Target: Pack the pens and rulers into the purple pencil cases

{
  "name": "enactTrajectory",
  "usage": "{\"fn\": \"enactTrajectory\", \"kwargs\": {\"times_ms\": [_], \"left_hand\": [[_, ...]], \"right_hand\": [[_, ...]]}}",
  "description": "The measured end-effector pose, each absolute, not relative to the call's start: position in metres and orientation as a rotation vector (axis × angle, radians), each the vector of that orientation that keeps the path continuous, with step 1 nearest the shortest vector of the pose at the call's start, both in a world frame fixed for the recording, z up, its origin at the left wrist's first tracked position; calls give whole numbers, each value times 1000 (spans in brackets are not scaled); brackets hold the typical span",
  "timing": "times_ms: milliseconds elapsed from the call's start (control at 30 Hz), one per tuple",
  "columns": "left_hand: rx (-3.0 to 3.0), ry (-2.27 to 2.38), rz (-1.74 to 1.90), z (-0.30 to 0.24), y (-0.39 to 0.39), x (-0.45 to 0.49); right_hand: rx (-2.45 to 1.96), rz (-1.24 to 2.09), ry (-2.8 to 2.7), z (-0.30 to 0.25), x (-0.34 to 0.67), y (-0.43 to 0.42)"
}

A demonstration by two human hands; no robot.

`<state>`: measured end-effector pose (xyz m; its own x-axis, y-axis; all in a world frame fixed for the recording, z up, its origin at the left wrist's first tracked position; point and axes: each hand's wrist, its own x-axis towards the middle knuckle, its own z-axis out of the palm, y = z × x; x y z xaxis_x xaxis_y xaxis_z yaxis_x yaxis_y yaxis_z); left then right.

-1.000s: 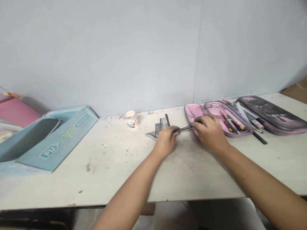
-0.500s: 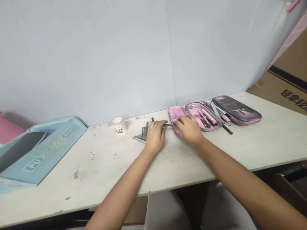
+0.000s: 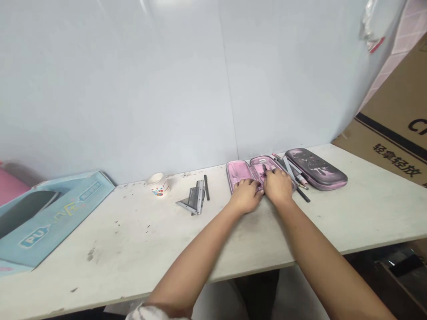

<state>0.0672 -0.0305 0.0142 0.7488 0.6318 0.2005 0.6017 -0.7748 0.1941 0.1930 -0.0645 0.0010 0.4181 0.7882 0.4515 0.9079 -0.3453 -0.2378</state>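
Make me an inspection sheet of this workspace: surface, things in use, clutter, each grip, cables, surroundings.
Surface: white table, with dark marks.
Job's things: pink-lined case, lying open.
Clutter: paper cup, grey rulers, closed dark case, blue box.
Grips: left grip at the open case's near side; right grip over its right half; contents of either unclear.
Cables: nothing seen.
Surroundings: pale wall, cardboard box.

Closed case (image 3: 316,168) on the right looks kinda glossy, open case (image 3: 238,170) more matt inside. Cup (image 3: 158,185) looks papery, rulers (image 3: 196,197) plasticky, worktop (image 3: 160,249) smooth but scuffed.
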Motion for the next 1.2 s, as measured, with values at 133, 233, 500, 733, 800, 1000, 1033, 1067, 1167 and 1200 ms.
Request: {"fn": "enactTrajectory", "kwargs": {"times_ms": [133, 233, 500, 733, 800, 1000, 1033, 1067, 1167, 1200], "left_hand": [[2818, 1079, 572, 21, -23, 43], [2872, 1369, 685, 24, -12, 11], [2838, 1945, 458, 5, 7, -35], [2755, 1854, 605, 3, 5, -30], [2688, 1645, 738, 6, -1, -20], [2555, 1030, 924, 21, -18, 36], [2566, 990, 909, 23, -18, 47], [2591, 956, 876, 25, -18, 57], [2699, 937, 715, 24, -16, 81], [2727, 965, 646, 22, -14, 86]], "right_hand": [[-2116, -417, -1542, -1, 184, -64], [-2021, -448, -1661, 0, 173, -64], [-1877, -460, -1859, -2, 143, -66], [-1792, -390, -1806, -4, 137, -64], [-1730, -333, -1746, -4, 134, -61], [-1575, -202, -1476, 1, 143, -52], [-1601, -221, -1397, 3, 149, -52], [-1647, -256, -1325, 5, 156, -53], [-1870, -408, -1240, 8, 176, -54], [-1947, -451, -1260, 8, 181, -55]]}}
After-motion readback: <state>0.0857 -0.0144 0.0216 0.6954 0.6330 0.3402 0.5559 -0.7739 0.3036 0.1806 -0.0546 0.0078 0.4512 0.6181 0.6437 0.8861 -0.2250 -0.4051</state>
